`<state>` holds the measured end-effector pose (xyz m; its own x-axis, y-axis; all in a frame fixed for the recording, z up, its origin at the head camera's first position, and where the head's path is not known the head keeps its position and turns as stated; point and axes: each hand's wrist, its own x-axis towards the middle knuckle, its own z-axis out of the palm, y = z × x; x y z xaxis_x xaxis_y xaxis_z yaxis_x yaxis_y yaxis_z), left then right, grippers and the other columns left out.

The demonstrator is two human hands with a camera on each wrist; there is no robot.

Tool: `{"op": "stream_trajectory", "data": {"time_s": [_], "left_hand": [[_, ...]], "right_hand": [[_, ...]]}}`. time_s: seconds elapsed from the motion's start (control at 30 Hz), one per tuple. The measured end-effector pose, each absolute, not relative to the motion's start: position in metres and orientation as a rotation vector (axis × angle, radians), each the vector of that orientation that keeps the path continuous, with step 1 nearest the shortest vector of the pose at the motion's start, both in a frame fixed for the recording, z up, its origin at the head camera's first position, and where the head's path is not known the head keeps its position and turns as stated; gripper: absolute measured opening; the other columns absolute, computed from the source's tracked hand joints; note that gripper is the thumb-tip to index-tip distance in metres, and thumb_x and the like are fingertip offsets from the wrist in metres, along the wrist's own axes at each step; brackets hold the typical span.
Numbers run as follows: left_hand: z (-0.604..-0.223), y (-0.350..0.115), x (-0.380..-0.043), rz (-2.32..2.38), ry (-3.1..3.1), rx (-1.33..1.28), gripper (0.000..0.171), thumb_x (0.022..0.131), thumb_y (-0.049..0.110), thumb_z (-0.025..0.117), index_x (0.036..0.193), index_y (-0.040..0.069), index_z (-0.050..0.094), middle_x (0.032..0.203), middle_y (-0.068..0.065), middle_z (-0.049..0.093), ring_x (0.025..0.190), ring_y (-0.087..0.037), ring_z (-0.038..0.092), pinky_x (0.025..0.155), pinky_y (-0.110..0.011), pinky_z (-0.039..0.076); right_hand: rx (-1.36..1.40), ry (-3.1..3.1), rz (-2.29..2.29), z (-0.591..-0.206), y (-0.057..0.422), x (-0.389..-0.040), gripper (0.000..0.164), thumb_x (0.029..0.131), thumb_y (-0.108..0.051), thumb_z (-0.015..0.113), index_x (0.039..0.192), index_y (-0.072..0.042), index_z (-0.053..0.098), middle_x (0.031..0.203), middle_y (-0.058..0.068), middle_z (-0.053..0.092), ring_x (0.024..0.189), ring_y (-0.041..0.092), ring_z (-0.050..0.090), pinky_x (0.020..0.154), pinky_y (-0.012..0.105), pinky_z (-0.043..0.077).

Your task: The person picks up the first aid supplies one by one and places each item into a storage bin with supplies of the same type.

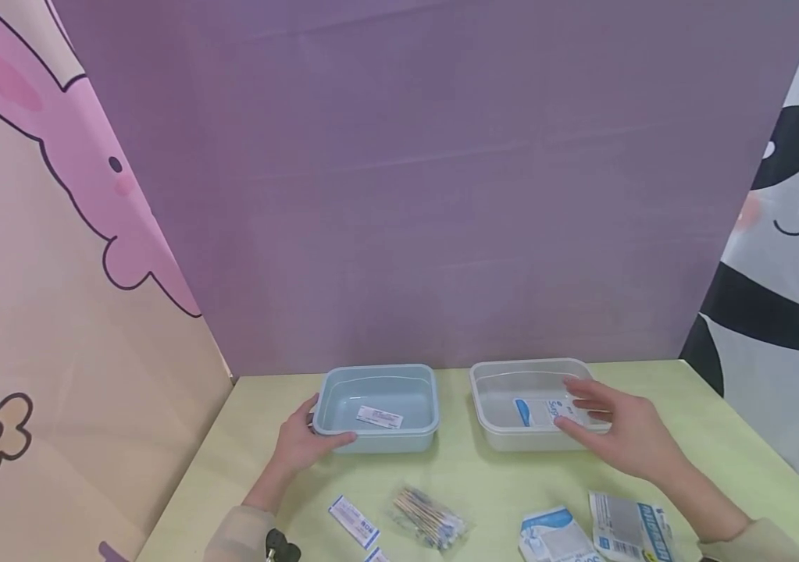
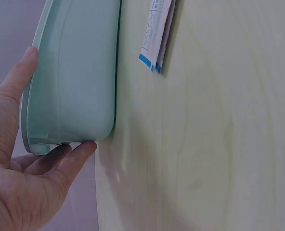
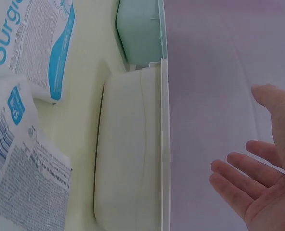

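Observation:
My left hand [image 1: 303, 439] grips the near left corner of a light blue plastic bin [image 1: 385, 443], thumb at the front rim and fingers around its left end. In the left wrist view the bin's wall [image 2: 80, 72] looks pale green. A small white packet with print [image 1: 380, 417] lies inside it. Over the right end of a white plastic bin [image 1: 533, 442], my right hand [image 1: 627, 433] hovers with relaxed, spread fingers and nothing between them. A white and blue packet [image 1: 536, 412] lies in this bin, partly hidden behind the fingertips.
Nearer on the table [image 1: 287, 538] lie a narrow printed packet [image 1: 354, 521], a clear bag of cotton swabs [image 1: 429, 518] and two white and blue packages, one on the left [image 1: 557, 537] and one on the right [image 1: 629, 528]. A purple backdrop [image 1: 441, 195] stands behind the bins.

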<state>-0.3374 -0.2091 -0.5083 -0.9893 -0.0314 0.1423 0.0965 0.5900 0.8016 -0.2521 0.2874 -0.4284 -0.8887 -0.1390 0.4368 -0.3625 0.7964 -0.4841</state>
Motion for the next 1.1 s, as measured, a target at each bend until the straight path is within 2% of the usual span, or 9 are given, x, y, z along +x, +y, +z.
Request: {"op": "stream_trajectory", "data": {"time_s": [0.57, 0.73, 0.97, 1.1], "left_hand": [[-0.512, -0.211, -0.340, -1.351, -2.662, -0.080, 0.108, 0.072, 0.042, 0.099, 0.158, 0.003, 0.047, 0.145, -0.022, 0.066, 0.126, -0.039, 0.068, 0.099, -0.053, 0.060], [-0.512, -0.212, -0.341, -1.360, -2.662, -0.087, 0.107, 0.072, 0.041, 0.099, 0.158, 0.003, 0.047, 0.144, -0.022, 0.066, 0.125, -0.039, 0.068, 0.099, -0.052, 0.060], [-0.512, -0.212, -0.341, -1.384, -2.657, -0.077, 0.108, 0.072, 0.041, 0.100, 0.158, 0.002, 0.047, 0.144, -0.023, 0.066, 0.125, -0.039, 0.068, 0.099, -0.052, 0.060], [-0.509, -0.212, -0.340, -1.369, -2.664, -0.078, 0.108, 0.072, 0.041, 0.100, 0.158, 0.002, 0.047, 0.144, -0.023, 0.066, 0.125, -0.038, 0.069, 0.098, -0.051, 0.060]], "right_hand": [[0.479, -2.565, 0.832, -0.436, 0.267, -0.256, 0.059, 0.088, -0.035, 0.089, 0.138, -0.010, 0.071, 0.130, 0.015, 0.076, 0.101, 0.032, 0.079, 0.082, 0.040, 0.066], [0.548, -2.526, 0.843, -0.439, 0.257, -0.257, 0.057, 0.087, -0.033, 0.089, 0.136, -0.010, 0.072, 0.129, 0.012, 0.078, 0.099, 0.028, 0.080, 0.083, 0.039, 0.066], [0.689, -2.413, 0.847, -0.449, 0.240, -0.260, 0.051, 0.083, -0.022, 0.092, 0.129, -0.008, 0.075, 0.122, 0.007, 0.080, 0.095, 0.022, 0.081, 0.082, 0.031, 0.066], [0.732, -2.381, 0.856, -0.451, 0.232, -0.261, 0.053, 0.080, -0.020, 0.094, 0.128, -0.009, 0.076, 0.121, 0.006, 0.081, 0.093, 0.018, 0.081, 0.080, 0.034, 0.066]]}}
